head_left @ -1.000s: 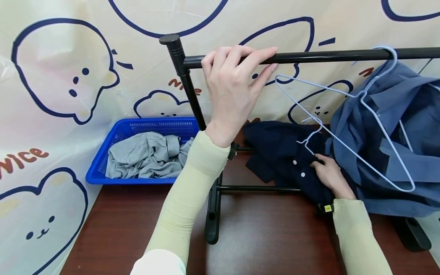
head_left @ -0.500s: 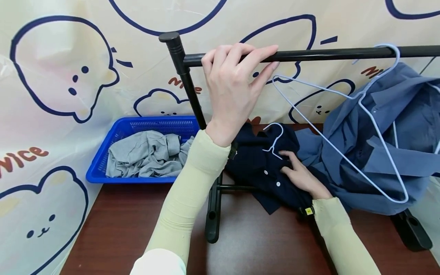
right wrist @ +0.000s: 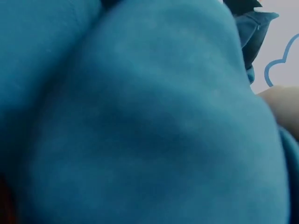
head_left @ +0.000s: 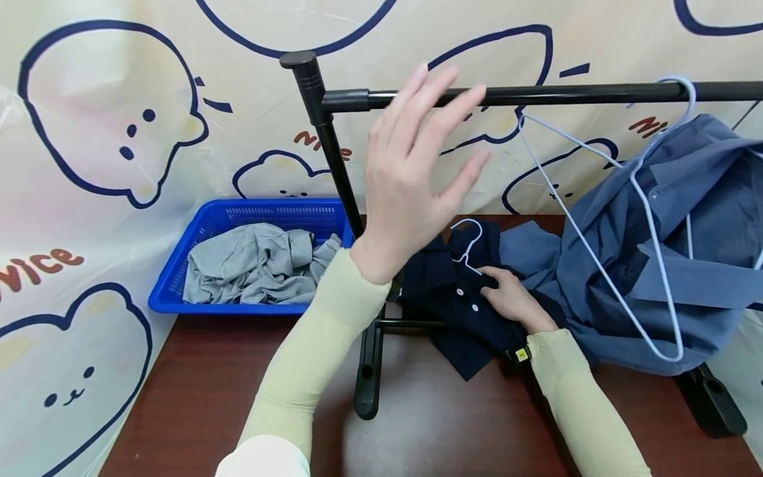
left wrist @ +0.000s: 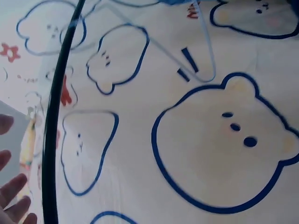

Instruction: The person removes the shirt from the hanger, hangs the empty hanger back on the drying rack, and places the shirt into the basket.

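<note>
"Since you're watching the near side, what's the right hand (head_left: 512,301) doing?"

"Pinching the navy shirt (head_left: 467,331) by the upper front, right beside its small pale hanger (head_left: 466,256). Most of the cloth lies bunched past the fingertips, toward the left, low over the table (head_left: 429,424)."

"And the left hand (head_left: 411,172)?"

"Spread, fingers apart, up in front of the black rail (head_left: 584,95). In the head view the shirt is below it. I can't tell whether a fingertip touches the rail."

"What's different?"

"A second ago that hand was curled over the rail. The shirt has come leftward since, and the larger hanger (head_left: 666,285) on the rail, in front of the blue-grey shirt (head_left: 709,225), has turned."

"Farther back?"

"The blue basket (head_left: 238,309) holds the same crumpled grey garment (head_left: 253,265), with the cartoon-printed backdrop (head_left: 119,258) behind everything."
</note>
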Demonstrator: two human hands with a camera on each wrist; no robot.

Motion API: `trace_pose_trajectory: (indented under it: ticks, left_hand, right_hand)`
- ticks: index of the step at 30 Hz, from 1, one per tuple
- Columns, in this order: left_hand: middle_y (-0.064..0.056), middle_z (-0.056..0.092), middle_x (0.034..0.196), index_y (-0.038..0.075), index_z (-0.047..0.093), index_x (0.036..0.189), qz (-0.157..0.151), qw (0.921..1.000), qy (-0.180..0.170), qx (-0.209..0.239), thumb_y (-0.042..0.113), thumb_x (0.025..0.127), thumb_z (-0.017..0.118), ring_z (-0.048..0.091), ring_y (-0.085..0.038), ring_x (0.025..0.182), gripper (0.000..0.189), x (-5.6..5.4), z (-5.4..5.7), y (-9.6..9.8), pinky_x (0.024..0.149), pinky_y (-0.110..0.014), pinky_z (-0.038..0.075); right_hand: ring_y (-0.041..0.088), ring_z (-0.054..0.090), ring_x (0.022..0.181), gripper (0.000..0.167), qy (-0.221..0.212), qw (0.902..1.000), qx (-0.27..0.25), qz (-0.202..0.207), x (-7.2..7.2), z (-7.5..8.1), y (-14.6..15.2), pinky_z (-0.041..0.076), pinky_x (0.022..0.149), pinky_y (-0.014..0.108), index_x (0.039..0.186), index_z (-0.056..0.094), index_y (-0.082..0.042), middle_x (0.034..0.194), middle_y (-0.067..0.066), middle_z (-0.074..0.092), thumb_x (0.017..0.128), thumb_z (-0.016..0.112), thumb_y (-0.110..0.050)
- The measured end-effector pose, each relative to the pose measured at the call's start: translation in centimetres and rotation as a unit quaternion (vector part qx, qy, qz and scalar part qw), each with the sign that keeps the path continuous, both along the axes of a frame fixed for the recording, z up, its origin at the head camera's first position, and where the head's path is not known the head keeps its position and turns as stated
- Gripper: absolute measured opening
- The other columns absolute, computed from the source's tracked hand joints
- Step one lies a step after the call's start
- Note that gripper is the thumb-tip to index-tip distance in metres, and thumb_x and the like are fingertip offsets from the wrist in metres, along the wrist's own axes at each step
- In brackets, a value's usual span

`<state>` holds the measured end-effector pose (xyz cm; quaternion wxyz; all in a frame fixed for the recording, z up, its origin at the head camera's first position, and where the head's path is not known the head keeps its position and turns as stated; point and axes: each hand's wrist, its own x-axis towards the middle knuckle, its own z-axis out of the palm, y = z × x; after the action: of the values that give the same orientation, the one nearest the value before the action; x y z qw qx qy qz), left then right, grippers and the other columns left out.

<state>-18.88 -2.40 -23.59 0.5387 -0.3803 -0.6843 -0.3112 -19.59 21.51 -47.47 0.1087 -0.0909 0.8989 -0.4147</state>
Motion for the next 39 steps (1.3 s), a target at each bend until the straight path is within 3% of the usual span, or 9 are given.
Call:
trace_pose_trajectory:
  ticks: [4, 8, 15, 22, 25, 29, 32, 34, 39]
  left_hand:
    - [-0.021, 0.059, 0.134, 0.002, 0.066, 0.129, -0.041, 0.9989, -0.019, -0.011, 0.026, 0.091, 0.076, 0.044, -0.029, 0.138, 0.046, 1.3, -2.4, -0.3, 0.111, -0.043, 0.033]
    - [-0.013, 0.060, 0.135, 0.007, 0.062, 0.137, -0.031, 0.9894, -0.135, -0.045, 0.031, 0.091, 0.078, 0.051, -0.024, 0.129, 0.054, 1.8, -6.0, -1.5, 0.107, -0.039, 0.037]
    - [-0.004, 0.043, 0.156, 0.016, 0.035, 0.159, 0.029, 0.9206, -0.379, -0.090, 0.053, 0.092, 0.071, 0.038, -0.020, 0.143, 0.084, 2.8, -12.7, -4.0, 0.116, -0.043, 0.028]
    - [0.001, 0.010, 0.169, 0.019, 0.005, 0.165, -0.008, 0.9012, -0.433, 0.015, 0.050, 0.086, 0.079, 0.018, -0.018, 0.151, 0.113, 3.6, -16.6, -4.5, 0.119, -0.046, 0.019]
    - [0.002, 0.009, 0.167, 0.026, -0.003, 0.163, -0.095, 0.8564, -0.501, 0.080, 0.049, 0.086, 0.080, 0.027, -0.016, 0.147, 0.116, 3.4, -17.8, -4.5, 0.116, -0.042, 0.028]
    - [-0.002, 0.026, 0.161, 0.019, 0.016, 0.162, -0.233, 0.7411, -0.621, 0.106, 0.052, 0.092, 0.071, 0.038, -0.017, 0.141, 0.096, 3.2, -19.3, -4.7, 0.114, -0.041, 0.031]
    - [-0.005, 0.043, 0.154, 0.010, 0.039, 0.154, -0.285, 0.6781, -0.673, 0.073, 0.061, 0.090, 0.066, 0.045, -0.021, 0.136, 0.086, 3.5, -19.9, -4.9, 0.113, -0.042, 0.032]
    - [-0.007, 0.051, 0.147, 0.007, 0.048, 0.149, -0.300, 0.6678, -0.678, 0.063, 0.065, 0.088, 0.066, 0.051, -0.023, 0.129, 0.086, 3.9, -19.8, -5.0, 0.111, -0.042, 0.035]
    - [-0.015, 0.055, 0.141, -0.003, 0.049, 0.144, -0.292, 0.7109, -0.635, 0.079, 0.070, 0.084, 0.067, 0.055, -0.027, 0.122, 0.096, 5.5, -18.2, -5.2, 0.108, -0.045, 0.039]
  right_hand:
    - [0.031, 0.055, 0.104, 0.040, -0.001, 0.9982, -0.054, -0.025, 0.3, 0.1, 0.6, 0.042, 0.089, 0.041, 0.129, 0.067, -0.002, 0.125, 0.019, 0.063, 0.091, 0.054, 0.001]
    - [0.027, 0.055, 0.102, 0.037, 0.024, 0.9936, -0.099, -0.050, 0.9, 0.9, 1.7, 0.041, 0.088, 0.032, 0.121, 0.070, -0.001, 0.119, 0.018, 0.064, 0.086, 0.057, 0.003]
    - [0.012, 0.058, 0.090, 0.033, 0.086, 0.9788, -0.180, -0.046, 2.8, 3.5, 4.2, 0.044, 0.081, 0.020, 0.110, 0.073, 0.000, 0.101, -0.005, 0.067, 0.085, 0.055, 0.012]
    - [0.008, 0.053, 0.089, 0.034, 0.100, 0.9797, -0.164, -0.059, 4.4, 4.9, 5.9, 0.041, 0.078, 0.018, 0.110, 0.073, -0.004, 0.098, -0.009, 0.065, 0.086, 0.055, 0.011]
    - [0.011, 0.049, 0.084, 0.037, 0.101, 0.9753, -0.187, -0.058, 4.8, 4.8, 6.3, 0.038, 0.072, 0.022, 0.110, 0.073, -0.011, 0.093, -0.006, 0.061, 0.090, 0.051, 0.012]
    - [0.012, 0.052, 0.078, 0.048, 0.103, 0.9676, -0.228, -0.032, 5.0, 4.4, 5.7, 0.041, 0.067, 0.022, 0.104, 0.076, -0.024, 0.087, -0.008, 0.063, 0.089, 0.051, 0.014]
    - [0.011, 0.055, 0.078, 0.049, 0.087, 0.9617, -0.260, 0.003, 4.8, 4.3, 4.4, 0.044, 0.069, 0.021, 0.099, 0.076, -0.026, 0.087, -0.008, 0.065, 0.086, 0.051, 0.015]
    - [0.011, 0.057, 0.078, 0.049, 0.091, 0.9539, -0.284, 0.031, 4.7, 4.3, 3.4, 0.045, 0.070, 0.021, 0.098, 0.076, -0.021, 0.087, -0.005, 0.067, 0.084, 0.050, 0.018]
    - [0.013, 0.056, 0.075, 0.044, 0.118, 0.9304, -0.336, 0.086, 4.8, 5.1, 1.2, 0.046, 0.070, 0.024, 0.093, 0.075, -0.015, 0.085, -0.002, 0.066, 0.089, 0.046, 0.019]
